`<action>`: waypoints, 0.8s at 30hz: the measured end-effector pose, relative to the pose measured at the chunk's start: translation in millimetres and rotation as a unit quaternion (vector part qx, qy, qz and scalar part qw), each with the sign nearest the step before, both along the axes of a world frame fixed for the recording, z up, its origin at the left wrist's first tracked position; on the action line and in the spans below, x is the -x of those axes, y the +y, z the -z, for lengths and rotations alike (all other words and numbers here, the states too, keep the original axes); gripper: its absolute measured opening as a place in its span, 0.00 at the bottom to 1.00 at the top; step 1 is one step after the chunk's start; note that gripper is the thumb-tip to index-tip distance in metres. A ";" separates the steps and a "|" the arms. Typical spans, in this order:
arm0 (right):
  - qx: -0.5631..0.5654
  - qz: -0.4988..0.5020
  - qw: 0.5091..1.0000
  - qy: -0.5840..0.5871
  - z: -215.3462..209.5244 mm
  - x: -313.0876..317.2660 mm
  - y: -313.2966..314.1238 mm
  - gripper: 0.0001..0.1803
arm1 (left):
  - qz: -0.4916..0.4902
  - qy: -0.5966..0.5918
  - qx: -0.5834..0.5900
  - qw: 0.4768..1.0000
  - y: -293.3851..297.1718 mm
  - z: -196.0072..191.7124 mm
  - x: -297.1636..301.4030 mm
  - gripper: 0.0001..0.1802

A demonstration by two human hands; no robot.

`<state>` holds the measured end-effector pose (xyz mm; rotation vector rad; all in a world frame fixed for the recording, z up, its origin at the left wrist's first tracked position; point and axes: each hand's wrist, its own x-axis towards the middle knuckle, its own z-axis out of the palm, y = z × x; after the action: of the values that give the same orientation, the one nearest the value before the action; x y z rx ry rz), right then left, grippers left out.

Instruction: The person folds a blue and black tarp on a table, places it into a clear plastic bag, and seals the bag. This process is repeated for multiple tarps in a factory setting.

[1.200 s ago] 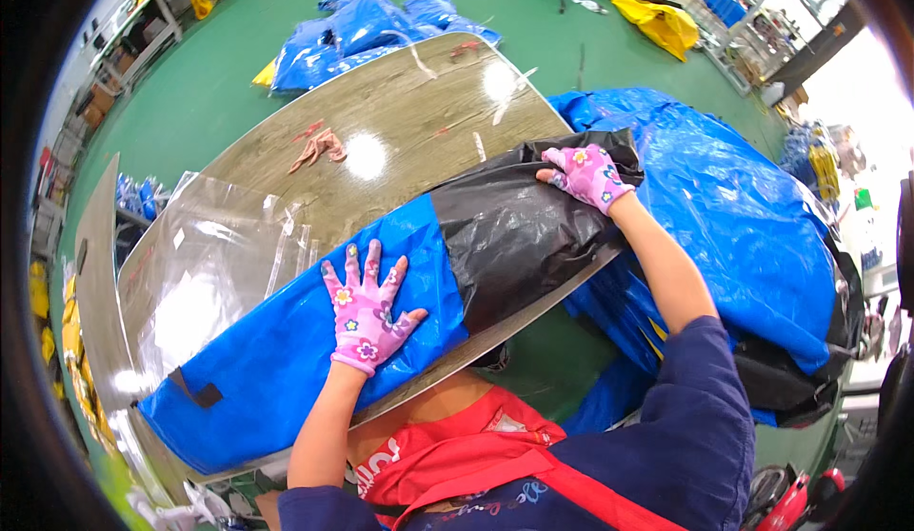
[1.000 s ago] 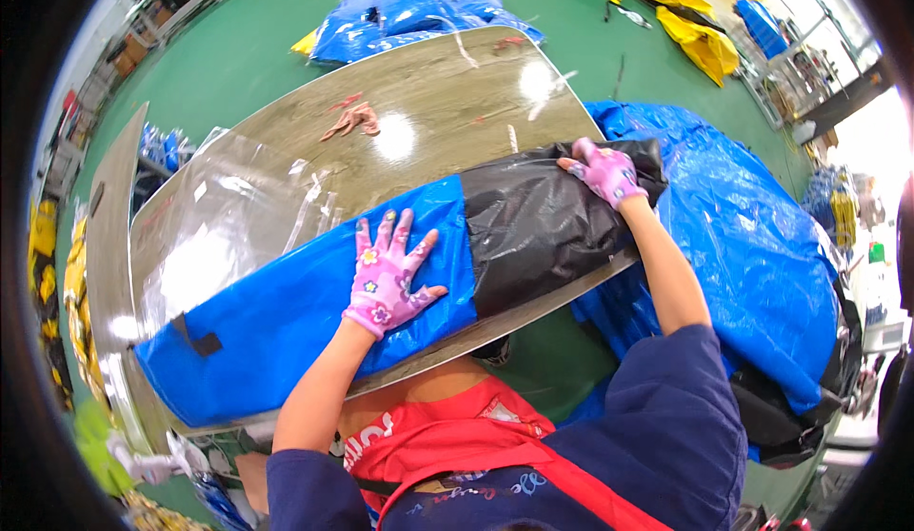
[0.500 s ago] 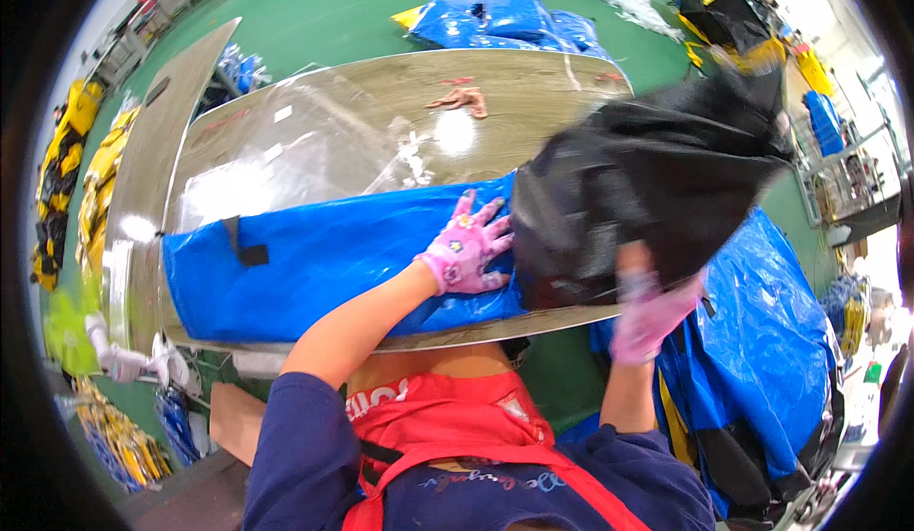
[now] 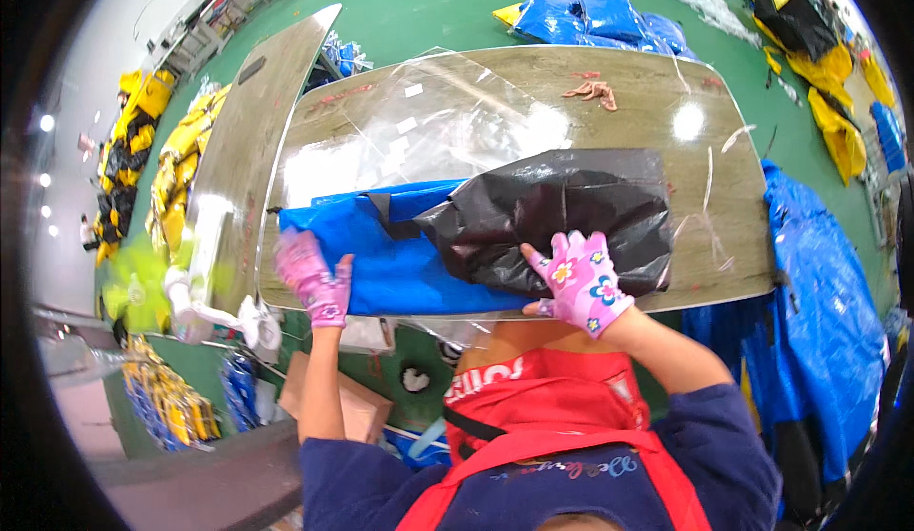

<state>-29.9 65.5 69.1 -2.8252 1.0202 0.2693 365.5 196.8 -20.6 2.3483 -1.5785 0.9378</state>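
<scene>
Blue folded cover [image 4: 405, 260] lies along the worktop's [image 4: 724, 255] near edge, black half [image 4: 562, 212] doubled over it; your right hand [image 4: 581, 282] presses flat there (fingers spread), left hand [image 4: 314, 279] grips the cover's left end.

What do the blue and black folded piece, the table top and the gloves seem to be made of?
Blue and black folded piece: probably coated, waterproof fabric; it creases softly and the black part shines a little. Table top: looks like wood-grain laminate, glossy, since lamps reflect on it. Gloves on the left hand and right hand: seemingly pink flower-printed cloth.
</scene>
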 end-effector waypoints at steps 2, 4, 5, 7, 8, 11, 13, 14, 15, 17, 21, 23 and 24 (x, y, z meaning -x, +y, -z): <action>0.087 -0.111 0.989 -0.035 -14.0 -16.1 -6.8 0.42 | -0.196 0.283 0.043 0.938 29.8 3.6 -39.5 0.44; 0.097 -0.126 0.975 -0.158 -11.3 -30.6 -14.5 0.40 | -0.212 0.560 0.013 0.801 35.0 -2.0 -54.6 0.45; 0.079 -0.090 0.966 -0.230 6.7 -39.4 -17.6 0.40 | -0.171 0.604 0.018 0.778 31.4 -10.3 -57.2 0.44; 0.061 0.022 0.963 -0.262 39.3 -63.4 -17.4 0.40 | -0.102 0.686 0.025 0.720 32.2 -40.5 -49.6 0.42; 0.036 0.042 0.970 -0.237 45.7 -69.2 -14.7 0.39 | -0.106 0.699 0.010 0.707 38.5 -34.0 -71.1 0.38; 0.030 0.073 0.985 -0.156 36.3 -90.7 -17.3 0.35 | -0.070 0.784 0.051 0.615 33.1 -60.1 -79.6 0.36; 0.028 0.073 0.990 -0.115 36.3 -99.5 -17.3 0.34 | -0.042 0.840 0.038 0.539 27.3 -76.6 -82.8 0.35; 0.096 0.065 0.977 -0.181 61.9 -102.0 -14.6 0.33 | -0.047 0.870 0.032 0.490 24.9 -82.8 -83.9 0.34; 0.109 0.048 0.975 -0.190 54.6 -99.2 -10.2 0.33 | -0.052 0.897 0.029 0.437 23.8 -86.2 -83.5 0.34; 0.142 -0.023 0.964 -0.225 75.9 -99.7 -9.1 0.34 | -0.046 0.886 0.059 0.458 26.0 -95.7 -80.5 0.27; 0.114 0.010 0.963 -0.243 83.3 -95.3 -10.6 0.31 | 0.088 0.862 0.090 0.491 -8.7 -141.7 -43.0 0.33; 0.116 0.025 0.970 -0.213 93.8 -77.3 -21.1 0.31 | 0.223 0.882 -0.024 0.415 -54.6 -196.1 112.2 0.36; 0.078 0.029 0.987 -0.139 63.9 -68.0 -16.5 0.30 | 0.262 0.863 -0.082 0.424 -69.7 -188.7 160.4 0.36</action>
<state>38.2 48.9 5.2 -2.8521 1.1002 -0.2167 205.1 127.2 168.1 1.1376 -0.9316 -1.4672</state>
